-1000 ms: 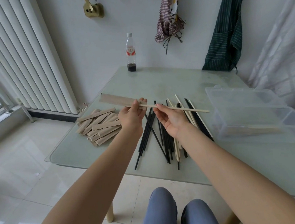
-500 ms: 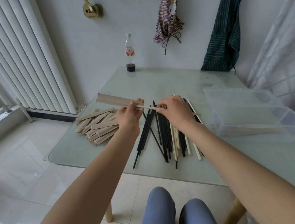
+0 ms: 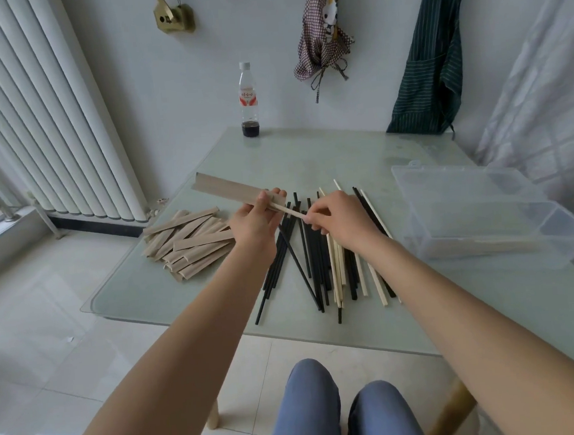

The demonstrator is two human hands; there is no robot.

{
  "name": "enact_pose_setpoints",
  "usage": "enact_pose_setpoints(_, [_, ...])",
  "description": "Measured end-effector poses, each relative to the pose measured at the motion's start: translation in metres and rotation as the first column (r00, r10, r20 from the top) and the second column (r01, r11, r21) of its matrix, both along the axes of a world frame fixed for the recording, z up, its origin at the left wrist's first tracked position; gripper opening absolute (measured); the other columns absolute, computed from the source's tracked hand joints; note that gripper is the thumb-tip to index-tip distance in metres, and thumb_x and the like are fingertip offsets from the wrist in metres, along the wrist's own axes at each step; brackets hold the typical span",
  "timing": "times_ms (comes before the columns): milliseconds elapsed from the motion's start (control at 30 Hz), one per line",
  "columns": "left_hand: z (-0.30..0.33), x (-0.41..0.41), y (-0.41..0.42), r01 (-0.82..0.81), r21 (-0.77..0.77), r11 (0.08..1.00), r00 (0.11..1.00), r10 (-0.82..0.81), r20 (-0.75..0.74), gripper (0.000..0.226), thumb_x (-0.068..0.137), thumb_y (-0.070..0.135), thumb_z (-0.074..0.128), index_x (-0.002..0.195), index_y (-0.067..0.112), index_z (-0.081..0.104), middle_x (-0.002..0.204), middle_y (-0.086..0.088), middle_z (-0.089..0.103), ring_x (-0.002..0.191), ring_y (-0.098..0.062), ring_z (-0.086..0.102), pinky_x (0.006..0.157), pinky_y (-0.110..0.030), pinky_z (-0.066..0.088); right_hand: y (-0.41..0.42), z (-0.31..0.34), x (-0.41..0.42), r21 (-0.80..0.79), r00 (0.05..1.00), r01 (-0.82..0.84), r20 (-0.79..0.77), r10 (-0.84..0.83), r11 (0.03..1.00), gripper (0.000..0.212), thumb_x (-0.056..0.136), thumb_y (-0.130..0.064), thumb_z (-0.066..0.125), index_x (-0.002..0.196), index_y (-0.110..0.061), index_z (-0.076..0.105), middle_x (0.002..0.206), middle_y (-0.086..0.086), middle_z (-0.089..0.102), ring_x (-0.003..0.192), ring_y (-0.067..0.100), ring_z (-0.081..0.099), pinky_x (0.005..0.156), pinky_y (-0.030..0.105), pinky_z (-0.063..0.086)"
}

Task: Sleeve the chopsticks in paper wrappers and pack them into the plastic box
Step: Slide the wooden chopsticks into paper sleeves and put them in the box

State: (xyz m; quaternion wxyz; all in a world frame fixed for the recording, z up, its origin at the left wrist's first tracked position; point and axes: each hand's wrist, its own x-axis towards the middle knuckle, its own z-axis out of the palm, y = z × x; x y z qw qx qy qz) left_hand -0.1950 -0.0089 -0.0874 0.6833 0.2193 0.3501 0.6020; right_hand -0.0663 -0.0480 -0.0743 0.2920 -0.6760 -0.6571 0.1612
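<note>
The pale wooden chopstick (image 3: pixel 290 212) is partly inside the paper wrapper (image 3: pixel 232 192), both held in the air above the glass table (image 3: pixel 325 152), just beyond the far ends of the loose chopsticks (image 3: pixel 320 259) lying there. The left hand (image 3: pixel 256 219) curls its fingers round the wrapper's mouth, thumb on top; the right hand (image 3: pixel 339 218) pinches the chopstick's exposed end between fingertips. To finish the push well, I judge the stick should stay in line with the sleeve, which angles up and away to the left of the loose chopsticks, and the left grip should stay light enough not to flatten the mouth and jam the tip; paper this thin would likely buckle or tear under a skewed shove. Whether a second stick is already inside cannot be told. Left of the loose chopsticks, touching none of them, lies a heap of empty wrappers (image 3: pixel 191 245) near the table's rounded left corner, where a careless sweep could knock some off. Right of the loose chopsticks, close beside them, stands the open plastic box (image 3: pixel 484 215), with what looks like wrapped pairs lying along its near wall; the path to it seems unobstructed. A bottle (image 3: pixel 248 100) stands well beyond, at the far edge.
</note>
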Motion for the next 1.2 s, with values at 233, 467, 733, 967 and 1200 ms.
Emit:
enact_pose_setpoints(233, [-0.001, 0.013, -0.008, 0.070, -0.006, 0.998, 0.996, -0.069, 0.049, 0.013, 0.097, 0.004, 0.046, 0.088, -0.001, 0.053, 0.089, -0.015, 0.064, 0.081, -0.023, 0.065, 0.075, -0.031, 0.056, 0.006, 0.002, -0.002, 0.015, 0.992, 0.060, 0.114, -0.061, 0.998, 0.019, 0.090, -0.034, 0.058, 0.082, -0.021, 0.069, 0.078, -0.002, 0.065, 0.083, 0.020, 0.060, 0.088, 0.043, 0.045])
enact_pose_setpoints(467, [-0.010, 0.011, -0.006, 0.092, -0.005, 0.996, 0.996, -0.092, -0.020, 0.017, 0.096, 0.008, 0.049, 0.083, 0.001, 0.058, 0.080, -0.010, 0.066, 0.073, -0.019, 0.067, 0.077, -0.029, 0.057, 0.009, 0.000, 0.004, 0.050, 0.991, 0.065, 0.112, -0.070, 0.997, 0.017, 0.092, -0.029, 0.057, 0.087, -0.023, 0.071, 0.082, -0.002, 0.068, 0.087, 0.020, 0.060, 0.093, 0.040, 0.040])
enact_pose_setpoints(733, [-0.018, -0.002, 0.004, 0.066, -0.046, 0.997, 0.997, -0.068, -0.045, 0.014, 0.094, 0.006, 0.053, 0.104, -0.004, 0.053, 0.085, -0.014, 0.066, 0.071, -0.019, 0.070, 0.067, -0.026, 0.060, 0.005, -0.011, 0.010, 0.060, 0.946, 0.300, 0.111, -0.306, 0.952, 0.026, 0.100, -0.018, 0.036, 0.096, -0.011, 0.060, 0.091, 0.006, 0.062, 0.093, 0.028, 0.060, 0.072, 0.032, 0.040])
enact_pose_setpoints(967, [-0.029, -0.005, 0.013, -0.024, -0.102, 0.994, 0.997, 0.016, -0.077, 0.012, 0.094, 0.005, 0.053, 0.103, -0.002, 0.053, 0.082, -0.014, 0.065, 0.077, -0.023, 0.068, 0.071, -0.029, 0.059, 0.016, -0.042, 0.013, -0.262, 0.922, 0.307, 0.321, -0.217, 0.915, 0.013, 0.093, -0.023, 0.057, 0.087, -0.011, 0.053, 0.090, 0.005, 0.063, 0.067, 0.018, 0.058, 0.046, 0.024, 0.035])
enact_pose_setpoints(1200, [-0.033, -0.012, 0.026, -0.038, -0.105, 0.994, 0.991, 0.024, -0.132, 0.011, 0.091, 0.005, 0.056, 0.101, 0.001, 0.054, 0.087, -0.011, 0.069, 0.082, -0.021, 0.070, 0.076, -0.025, 0.058, 0.026, -0.052, 0.008, -0.379, 0.894, 0.338, 0.416, -0.168, 0.861, 0.021, 0.095, -0.017, 0.052, 0.112, -0.004, 0.054, 0.088, 0.007, 0.056, 0.065, 0.018, 0.051, 0.054, 0.029, 0.038])
